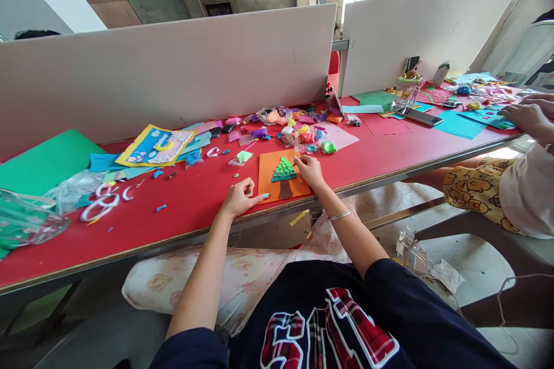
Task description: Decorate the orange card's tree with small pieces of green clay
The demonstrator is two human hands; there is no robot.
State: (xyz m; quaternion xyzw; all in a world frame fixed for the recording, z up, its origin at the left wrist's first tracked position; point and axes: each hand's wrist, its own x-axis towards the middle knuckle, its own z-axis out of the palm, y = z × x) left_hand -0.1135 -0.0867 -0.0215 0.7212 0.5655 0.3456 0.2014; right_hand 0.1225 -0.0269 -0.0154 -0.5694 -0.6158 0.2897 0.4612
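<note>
On the red table before me lies an orange card [265, 168] carrying a clay tree [284, 169] with a brown trunk, teal lower rows and light green upper rows. My left hand [240, 198] rests at the card's lower left corner, fingers loosely curled and thumb stretched out apart from them. A small blue-green spot shows at the thumb tip; whether it is clay I cannot tell. Over the card's right side, my right hand [310, 170] has thumb and index finger pinched together beside the tree's upper right edge. Anything between those fingertips is too small to make out.
Several clay packets [303, 137] are heaped behind the card, and an opened green clay packet [240, 157] lies left of it. A yellow-framed picture [156, 145], white strips [100, 203] and a clear container [30, 222] are farther left. Another person's hands [530, 115] work at far right.
</note>
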